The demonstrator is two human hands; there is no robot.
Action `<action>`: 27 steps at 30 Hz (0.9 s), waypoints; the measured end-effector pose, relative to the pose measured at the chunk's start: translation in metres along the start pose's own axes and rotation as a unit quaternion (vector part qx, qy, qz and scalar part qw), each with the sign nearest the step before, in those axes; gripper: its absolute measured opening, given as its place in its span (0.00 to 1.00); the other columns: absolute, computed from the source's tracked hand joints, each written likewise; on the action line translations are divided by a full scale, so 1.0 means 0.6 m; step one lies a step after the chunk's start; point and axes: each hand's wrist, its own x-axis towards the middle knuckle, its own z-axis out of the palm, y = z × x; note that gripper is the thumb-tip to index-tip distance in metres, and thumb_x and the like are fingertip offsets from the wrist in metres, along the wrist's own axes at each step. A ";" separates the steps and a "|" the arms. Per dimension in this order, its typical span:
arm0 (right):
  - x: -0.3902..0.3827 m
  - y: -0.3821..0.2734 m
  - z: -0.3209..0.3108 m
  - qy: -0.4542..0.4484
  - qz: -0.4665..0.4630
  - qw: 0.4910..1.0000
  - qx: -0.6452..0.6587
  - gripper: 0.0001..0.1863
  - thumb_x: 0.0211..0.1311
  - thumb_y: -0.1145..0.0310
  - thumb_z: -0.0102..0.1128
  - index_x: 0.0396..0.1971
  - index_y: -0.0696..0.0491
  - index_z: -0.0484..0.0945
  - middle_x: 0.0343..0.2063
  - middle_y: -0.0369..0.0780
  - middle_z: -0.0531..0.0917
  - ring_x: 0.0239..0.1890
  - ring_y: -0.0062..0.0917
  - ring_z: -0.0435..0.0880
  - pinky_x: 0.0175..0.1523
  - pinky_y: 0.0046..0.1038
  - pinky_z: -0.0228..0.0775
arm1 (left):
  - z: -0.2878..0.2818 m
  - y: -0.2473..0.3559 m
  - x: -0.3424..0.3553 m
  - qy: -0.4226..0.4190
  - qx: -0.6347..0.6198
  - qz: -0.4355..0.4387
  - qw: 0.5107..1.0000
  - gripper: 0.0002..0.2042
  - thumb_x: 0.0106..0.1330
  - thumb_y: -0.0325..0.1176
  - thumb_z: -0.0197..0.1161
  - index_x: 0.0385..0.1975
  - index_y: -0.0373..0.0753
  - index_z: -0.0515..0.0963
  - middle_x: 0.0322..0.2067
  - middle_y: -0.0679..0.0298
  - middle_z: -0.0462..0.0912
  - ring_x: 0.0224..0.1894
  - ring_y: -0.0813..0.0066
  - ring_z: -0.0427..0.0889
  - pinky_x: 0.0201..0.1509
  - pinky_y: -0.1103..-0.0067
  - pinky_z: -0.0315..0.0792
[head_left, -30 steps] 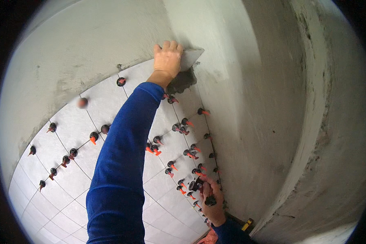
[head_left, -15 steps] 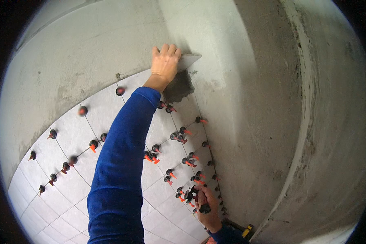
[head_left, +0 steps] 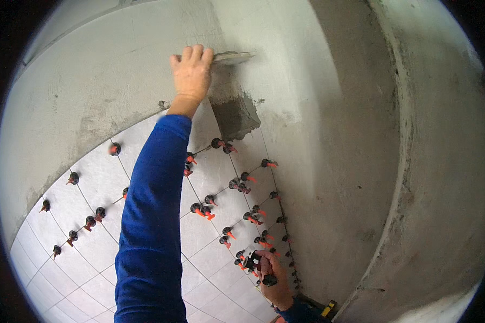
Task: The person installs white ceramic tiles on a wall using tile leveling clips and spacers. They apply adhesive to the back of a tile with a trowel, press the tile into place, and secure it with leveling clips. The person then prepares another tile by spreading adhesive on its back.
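My left hand (head_left: pixel 191 72), at the top of the white tiling (head_left: pixel 215 239), has its fingers hooked over a loose grey tile (head_left: pixel 234 57), seen nearly edge-on against the plaster. Below that tile is a dark patch of mortar (head_left: pixel 234 118) in the upper corner of the tiling. My blue sleeve hides part of the tiles. Low on the right, my right hand (head_left: pixel 272 274) grips a black tool (head_left: pixel 269 280) whose exact shape is partly hidden by my fingers. Black levelling clips with red handles (head_left: pixel 206 214) dot the tile joints, several close to that hand.
Bare plastered wall (head_left: pixel 81 70) runs above the tiling. At the right the plastered side wall (head_left: pixel 345 161) meets the tiles in a corner, with a rough vertical band beyond. A small yellow object (head_left: pixel 327 309), perhaps a level, sits at the bottom right.
My left hand has moved left and up with the tile, exposing more tiling and wall beside the mortar patch. My right hand keeps hold of the black tool, a little lower in the picture.
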 end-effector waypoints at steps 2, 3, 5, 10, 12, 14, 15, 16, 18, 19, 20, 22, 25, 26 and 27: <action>0.000 0.008 0.003 0.005 -0.027 0.999 -0.017 0.14 0.81 0.62 0.46 0.52 0.54 0.76 0.37 0.35 0.78 0.34 0.14 0.75 0.37 0.19 0.71 | -0.028 -0.016 -0.010 0.023 0.001 -0.021 1.000 0.12 0.53 0.30 0.67 0.37 0.49 0.77 0.37 0.69 0.76 0.43 0.67 0.75 0.48 0.64 0.63; 0.001 0.011 0.004 0.008 -0.061 0.997 -0.044 0.14 0.80 0.62 0.46 0.52 0.54 0.76 0.37 0.35 0.78 0.33 0.14 0.75 0.37 0.19 0.71 | -0.046 -0.022 -0.018 0.026 -0.006 -0.041 0.999 0.13 0.52 0.32 0.70 0.37 0.48 0.77 0.38 0.68 0.76 0.43 0.66 0.75 0.47 0.64 0.63; 0.006 0.014 0.006 0.012 -0.072 0.996 -0.041 0.14 0.80 0.62 0.46 0.52 0.53 0.76 0.37 0.35 0.78 0.33 0.13 0.74 0.36 0.18 0.70 | -0.087 -0.034 -0.038 0.034 -0.020 -0.084 0.996 0.16 0.49 0.35 0.74 0.37 0.46 0.76 0.38 0.66 0.77 0.44 0.64 0.75 0.46 0.64 0.62; 0.014 -0.003 0.002 0.052 -0.018 0.998 0.016 0.13 0.81 0.63 0.45 0.52 0.52 0.77 0.34 0.32 0.77 0.32 0.14 0.74 0.35 0.19 0.69 | -0.222 -0.050 -0.119 0.077 -0.056 -0.138 0.986 0.17 0.42 0.30 0.74 0.33 0.45 0.75 0.37 0.64 0.76 0.41 0.62 0.72 0.46 0.66 0.59; 0.006 -0.013 0.000 0.068 -0.050 0.996 0.005 0.13 0.81 0.62 0.45 0.52 0.49 0.77 0.35 0.31 0.77 0.34 0.14 0.75 0.36 0.18 0.69 | -0.277 -0.057 -0.160 0.083 -0.069 -0.137 0.985 0.18 0.41 0.29 0.74 0.33 0.44 0.75 0.38 0.63 0.76 0.41 0.61 0.71 0.46 0.66 0.59; -0.007 -0.018 -0.001 0.074 -0.005 0.997 -0.004 0.13 0.81 0.62 0.46 0.52 0.50 0.77 0.36 0.32 0.77 0.35 0.14 0.75 0.36 0.17 0.68 | -0.325 -0.059 -0.203 0.086 -0.084 -0.149 0.981 0.18 0.40 0.29 0.74 0.33 0.43 0.75 0.38 0.62 0.75 0.41 0.61 0.70 0.46 0.66 0.59; -0.016 -0.018 0.000 0.082 0.037 0.996 -0.008 0.12 0.80 0.62 0.46 0.52 0.50 0.77 0.36 0.32 0.77 0.35 0.14 0.75 0.36 0.17 0.67 | -0.349 -0.059 -0.226 0.086 -0.092 -0.157 0.980 0.18 0.40 0.29 0.74 0.33 0.43 0.76 0.39 0.62 0.75 0.40 0.61 0.70 0.47 0.66 0.59; -0.023 -0.016 0.001 0.074 0.022 0.997 0.011 0.12 0.80 0.64 0.46 0.52 0.50 0.76 0.36 0.31 0.76 0.34 0.13 0.73 0.35 0.18 0.66 | -0.371 -0.059 -0.247 0.098 -0.093 -0.164 0.977 0.18 0.41 0.29 0.74 0.33 0.42 0.75 0.38 0.61 0.75 0.40 0.61 0.70 0.46 0.66 0.59; -0.040 -0.008 0.003 0.072 -0.028 0.996 -0.044 0.12 0.80 0.65 0.46 0.52 0.50 0.76 0.35 0.31 0.75 0.33 0.12 0.71 0.35 0.18 0.66 | -0.411 -0.059 -0.284 0.125 -0.096 -0.168 0.973 0.18 0.42 0.29 0.73 0.33 0.42 0.75 0.36 0.60 0.73 0.40 0.62 0.69 0.46 0.67 0.60; -0.048 -0.002 0.002 0.075 -0.045 0.994 -0.068 0.11 0.80 0.66 0.46 0.52 0.50 0.76 0.35 0.31 0.74 0.32 0.12 0.70 0.35 0.19 0.66 | -0.436 -0.060 -0.301 0.114 -0.103 -0.182 0.971 0.17 0.42 0.30 0.73 0.33 0.41 0.75 0.35 0.61 0.71 0.40 0.63 0.68 0.45 0.66 0.60; -0.057 0.005 0.001 0.077 -0.020 0.996 -0.044 0.11 0.80 0.67 0.46 0.52 0.50 0.76 0.35 0.31 0.74 0.33 0.12 0.70 0.36 0.19 0.66 | -0.465 -0.064 -0.318 0.105 -0.110 -0.187 0.971 0.17 0.42 0.30 0.73 0.33 0.41 0.75 0.35 0.61 0.70 0.39 0.63 0.68 0.45 0.66 0.61; -0.080 0.019 -0.005 0.081 0.030 0.996 0.007 0.11 0.79 0.69 0.46 0.52 0.50 0.76 0.35 0.31 0.73 0.34 0.12 0.69 0.38 0.19 0.67 | -0.513 -0.073 -0.343 0.101 -0.129 -0.197 0.967 0.17 0.44 0.32 0.74 0.33 0.40 0.75 0.34 0.62 0.67 0.39 0.64 0.67 0.43 0.67 0.61; -0.121 0.044 -0.020 0.060 0.002 0.998 -0.027 0.10 0.79 0.71 0.46 0.52 0.51 0.76 0.36 0.32 0.74 0.35 0.13 0.72 0.39 0.18 0.67 | -0.566 -0.089 -0.383 0.107 -0.150 -0.223 0.957 0.19 0.48 0.38 0.76 0.35 0.39 0.74 0.35 0.63 0.64 0.38 0.64 0.66 0.41 0.69 0.62; -0.138 0.053 -0.026 0.054 0.008 0.997 -0.058 0.10 0.78 0.72 0.47 0.53 0.51 0.76 0.36 0.32 0.75 0.36 0.13 0.73 0.40 0.19 0.68 | -0.579 -0.093 -0.399 0.104 -0.135 -0.237 0.957 0.18 0.52 0.38 0.74 0.36 0.38 0.74 0.34 0.63 0.64 0.38 0.65 0.66 0.41 0.69 0.63; -0.157 0.062 -0.034 0.047 0.016 0.995 -0.089 0.11 0.77 0.72 0.48 0.53 0.51 0.75 0.37 0.32 0.76 0.37 0.14 0.74 0.41 0.19 0.69 | -0.600 -0.097 -0.419 0.069 -0.132 -0.255 0.955 0.16 0.54 0.38 0.72 0.35 0.37 0.74 0.34 0.63 0.63 0.38 0.66 0.66 0.41 0.68 0.63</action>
